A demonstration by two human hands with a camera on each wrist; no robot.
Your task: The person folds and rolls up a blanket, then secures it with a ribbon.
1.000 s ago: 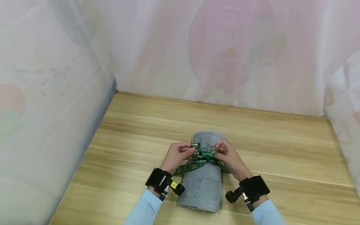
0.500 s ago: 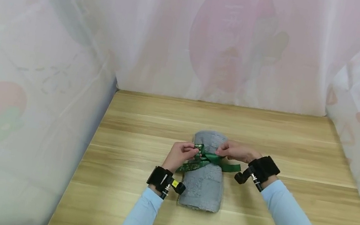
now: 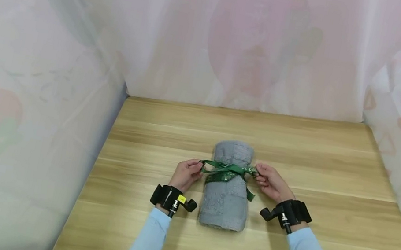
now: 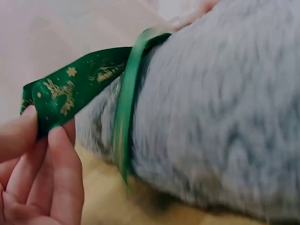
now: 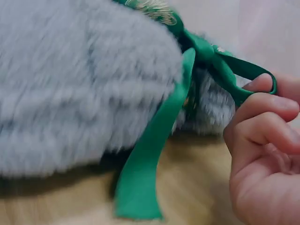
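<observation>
A rolled grey towel (image 3: 227,190) lies lengthwise on the wooden table (image 3: 336,176), with a green ribbon (image 3: 228,170) with gold print tied round its middle. My left hand (image 3: 187,173) pinches a ribbon loop (image 4: 61,91) at the roll's left side. My right hand (image 3: 270,183) pinches the other loop (image 5: 243,77) at the right side. A loose ribbon tail (image 5: 145,173) hangs down the towel (image 5: 79,89) onto the table. The fluffy towel (image 4: 225,112) fills the left wrist view.
Pale patterned curtains (image 3: 251,44) enclose the table at the back and on both sides. Bare wood lies in front of the towel and to its right. Black wrist mounts (image 3: 171,198) sit on both light-blue sleeves.
Both hands have moved apart, drawing the ribbon loops outward to either side of the towel. The right hand swung from above the roll to its right side.
</observation>
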